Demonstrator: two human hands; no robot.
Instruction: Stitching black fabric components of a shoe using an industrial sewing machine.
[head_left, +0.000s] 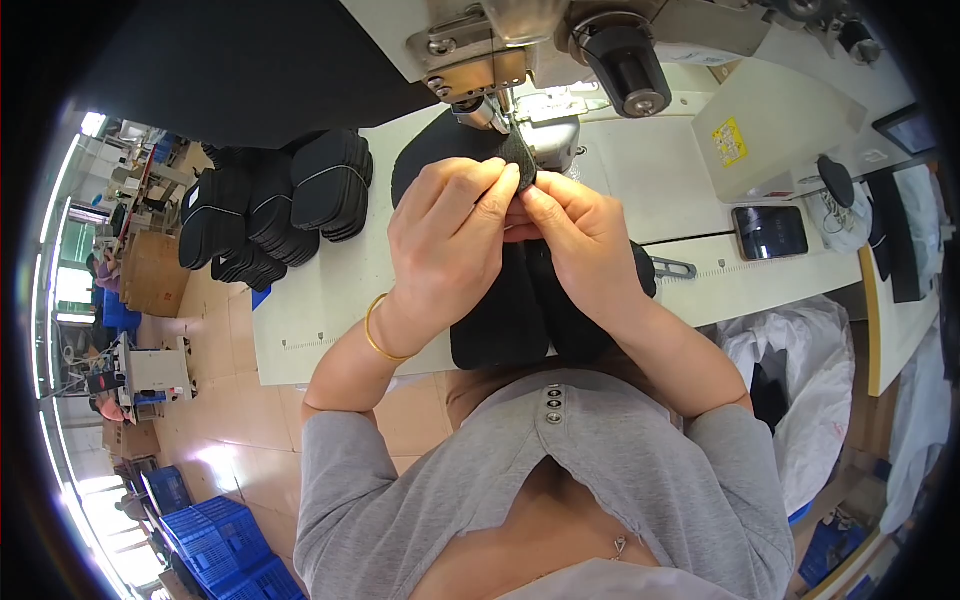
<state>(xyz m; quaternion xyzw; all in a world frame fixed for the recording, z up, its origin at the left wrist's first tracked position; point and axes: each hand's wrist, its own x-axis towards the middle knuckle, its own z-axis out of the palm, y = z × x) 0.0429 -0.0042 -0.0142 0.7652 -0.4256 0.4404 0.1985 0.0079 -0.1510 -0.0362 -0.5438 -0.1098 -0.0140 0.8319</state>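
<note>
Grey shirt (pixel 650 450) bottom-centre, white table (pixel 330 300) mid-frame, tiled floor (pixel 235 400) left. Both hands (pixel 450 240) (pixel 582 238) pinch black fabric (pixel 519 155), edge upward, long axis unclear.

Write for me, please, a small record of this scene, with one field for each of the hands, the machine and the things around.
Left hand: left hand pinches a black piece by its edge
Right hand: right hand pinches the same piece, close beside the left
Machine: sewing machine, its needle area just beyond the fingertips
Table, left: black stacks, some bound with cord
Table, right: phone, screen dark
Beside table, right: white bag
Floor, lower left: blue crates
</note>
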